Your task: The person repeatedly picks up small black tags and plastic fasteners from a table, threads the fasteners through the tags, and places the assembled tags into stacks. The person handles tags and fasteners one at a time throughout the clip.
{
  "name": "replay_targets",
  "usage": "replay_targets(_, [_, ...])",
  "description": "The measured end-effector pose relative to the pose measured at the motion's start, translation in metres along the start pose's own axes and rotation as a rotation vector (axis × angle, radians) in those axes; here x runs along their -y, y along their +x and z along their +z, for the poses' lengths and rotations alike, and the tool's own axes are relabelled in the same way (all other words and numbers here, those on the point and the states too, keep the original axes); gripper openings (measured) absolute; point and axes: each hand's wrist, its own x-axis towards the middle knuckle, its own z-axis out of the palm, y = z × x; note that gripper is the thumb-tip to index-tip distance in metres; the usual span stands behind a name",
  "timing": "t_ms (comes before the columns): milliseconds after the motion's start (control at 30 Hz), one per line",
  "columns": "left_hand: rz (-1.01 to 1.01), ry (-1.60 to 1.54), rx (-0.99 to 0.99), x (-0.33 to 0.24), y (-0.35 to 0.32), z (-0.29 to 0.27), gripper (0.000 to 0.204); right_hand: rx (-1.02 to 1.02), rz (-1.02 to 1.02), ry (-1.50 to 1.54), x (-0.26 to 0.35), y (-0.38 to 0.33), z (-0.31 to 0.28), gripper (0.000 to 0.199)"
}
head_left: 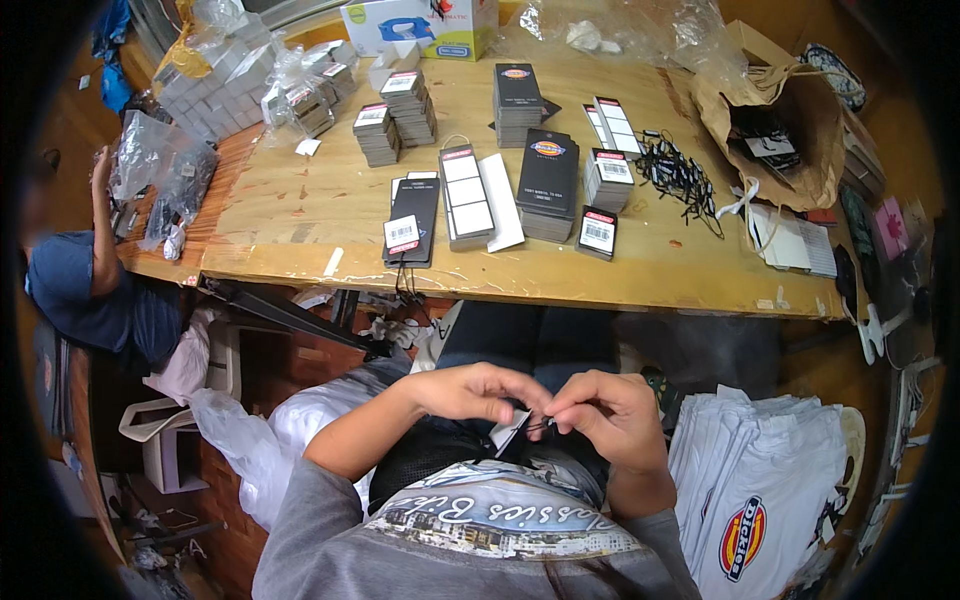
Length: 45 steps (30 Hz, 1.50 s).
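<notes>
Above my lap, both hands are drawn close together at a small hang tag [510, 432] with a white face and dark edge. My left hand [475, 390] is curled around the upper end of the tag, its fingertips partly hidden behind the thumb side. With thumb and forefinger, my right hand [612, 415] pinches a thin black string [546, 423] beside the tag. On the table ahead, a dark tag set with a white label [408, 230] lies nearest the front edge. Black tag strings [675, 178] lie heaped further right.
Stacks of black tags [547, 185] and white-labelled tags [467, 195] stand on the wooden table [300, 235]. A brown paper bag [815, 140] sits at the right. Folded white garments [750, 480] are piled by my right side. Another person [95, 290] is at the left.
</notes>
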Motion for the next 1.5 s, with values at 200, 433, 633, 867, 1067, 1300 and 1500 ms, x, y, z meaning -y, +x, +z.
replay_targets(200, [0.325,0.829,-0.341,-0.049,-0.027,0.009,0.008,0.107,-0.182,-0.179,0.017,0.011,0.013,0.009])
replay_targets(433, [0.585,1.564,-1.256,-0.091,-0.077,-0.019,0.021,0.171,-0.522,-0.348,-0.010,0.038,0.060,0.018])
replay_targets(633, [0.396,1.656,-1.192,-0.081,-0.069,-0.063,0.016,0.228,-0.520,-0.518,-0.047,0.040,0.083,0.020])
replay_targets(867, [0.134,1.679,-1.028,-0.086,-0.067,-0.053,0.016,0.176,-0.437,-0.646,-0.040,0.029,0.035,0.009])
replay_targets(1067, [0.073,1.676,-1.062,-0.107,-0.046,-0.055,0.017,-0.326,-0.357,-0.934,-0.005,0.076,-0.045,0.008])
replay_targets(1300, [-0.183,1.686,-1.033,-0.119,0.002,-0.126,0.078,0.054,0.138,-1.475,-0.003,0.197,-0.071,0.056])
replay_targets(1500, [-0.354,1.702,-0.971,-0.124,0.003,-0.139,0.095,0.239,0.478,-1.518,-0.003,0.230,-0.067,0.076])
